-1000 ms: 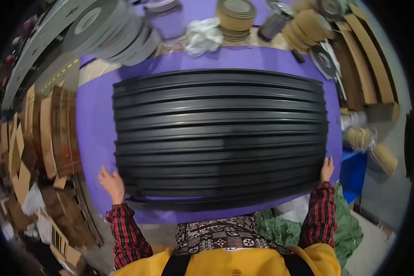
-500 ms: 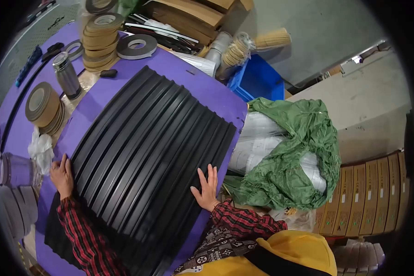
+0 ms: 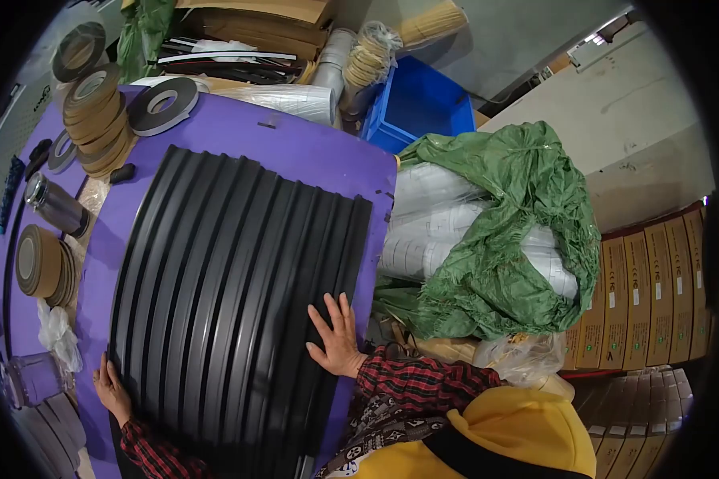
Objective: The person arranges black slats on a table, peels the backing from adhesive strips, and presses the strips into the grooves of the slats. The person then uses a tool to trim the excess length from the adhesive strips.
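A broad set of long black ribbed strips (image 3: 216, 303) lies side by side on the purple tabletop (image 3: 295, 148), ribs running away from me. My left hand (image 3: 113, 391) is at the left edge of the strips, fingers stretched along that edge. On the right side, my right hand (image 3: 337, 339) lies flat over the outer strips with fingers spread. Both hands are open, and neither is wrapped around anything. The near ends of the strips run out of view at the bottom.
Tape rolls (image 3: 96, 120), a metal flask (image 3: 56, 203) and a clear jar (image 3: 36, 379) stand along the table's left. Beyond the right edge are a green sack (image 3: 495, 239) with white rolls and a blue bin (image 3: 427, 108). Cartons (image 3: 639, 295) line the far right.
The view has turned, so the strips run more straight away from me. Their far ends sit slightly farther from the table's back edge. My right hand's fingers have spread farther over the strips.
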The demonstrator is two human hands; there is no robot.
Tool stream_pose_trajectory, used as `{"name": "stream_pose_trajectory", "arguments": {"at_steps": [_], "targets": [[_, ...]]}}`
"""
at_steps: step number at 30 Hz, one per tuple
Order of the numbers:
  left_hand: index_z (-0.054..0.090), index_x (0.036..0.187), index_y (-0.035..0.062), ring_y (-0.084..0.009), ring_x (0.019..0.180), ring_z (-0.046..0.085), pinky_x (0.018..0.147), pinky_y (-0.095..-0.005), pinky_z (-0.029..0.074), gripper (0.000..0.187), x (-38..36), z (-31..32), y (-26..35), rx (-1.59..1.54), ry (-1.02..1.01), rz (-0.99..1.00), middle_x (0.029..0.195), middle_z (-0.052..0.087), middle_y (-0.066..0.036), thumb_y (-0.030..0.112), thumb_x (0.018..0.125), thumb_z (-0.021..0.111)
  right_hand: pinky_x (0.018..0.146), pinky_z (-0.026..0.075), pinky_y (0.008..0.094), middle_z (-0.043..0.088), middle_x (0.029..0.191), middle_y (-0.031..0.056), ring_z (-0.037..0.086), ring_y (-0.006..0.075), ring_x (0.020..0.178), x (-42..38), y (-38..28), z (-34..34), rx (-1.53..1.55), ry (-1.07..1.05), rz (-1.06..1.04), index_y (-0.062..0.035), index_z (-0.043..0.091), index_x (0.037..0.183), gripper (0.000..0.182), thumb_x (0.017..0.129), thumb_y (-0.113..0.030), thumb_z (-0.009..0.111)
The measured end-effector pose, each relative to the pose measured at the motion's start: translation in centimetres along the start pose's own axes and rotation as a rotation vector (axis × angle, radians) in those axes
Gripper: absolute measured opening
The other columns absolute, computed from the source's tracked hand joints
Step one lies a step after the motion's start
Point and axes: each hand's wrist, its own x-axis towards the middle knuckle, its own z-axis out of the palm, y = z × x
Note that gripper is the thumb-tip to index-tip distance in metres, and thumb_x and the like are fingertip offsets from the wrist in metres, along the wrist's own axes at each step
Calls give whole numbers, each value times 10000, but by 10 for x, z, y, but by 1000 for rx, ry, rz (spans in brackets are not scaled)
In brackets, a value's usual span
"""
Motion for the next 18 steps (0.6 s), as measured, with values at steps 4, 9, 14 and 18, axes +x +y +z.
{"name": "stream_pose_trajectory", "arguments": {"at_steps": [4, 9, 14, 18], "targets": [[539, 1136, 68, -323, 900, 491, 792, -365, 377, 312, -10, 1, 20, 207, 138, 64, 957, 533, -173, 243, 891, 454, 968, 103, 590, 90, 1397, 170, 36, 433, 1271, -2, 7, -6, 64, -60, -30, -137, 253, 1345, 651, 811, -437, 472], [505, 1132, 20, -315, 969, 467, 831, -357, 381, 281, -104, 22, 155, -63, 243, 157, 1062, 471, -183, 73, 856, 493, 965, 241, 464, 348, 1252, 174, 322, 373, 1161, 42, 87, -86, 234, 263, -21, -51, 417, 1199, 446, 820, -273, 493], [536, 1023, 2, -278, 922, 482, 772, -325, 409, 270, -256, 59, 328, -316, -10, 181, 1016, 471, -143, -63, 761, 519, 841, 377, 289, 531, 1003, 72, 493, 173, 964, 118, 261, -70, 889, 387, 386, 16, 490, 1049, 273, 868, -188, 472], [548, 970, -4, -262, 885, 485, 751, -302, 402, 247, -318, 65, 401, -289, -93, 42, 984, 483, -143, -91, 749, 480, 728, 405, 264, 566, 895, 52, 534, 157, 818, 155, 326, -49, 1198, -13, 412, -10, 524, 950, 327, 896, -314, 417]]}}
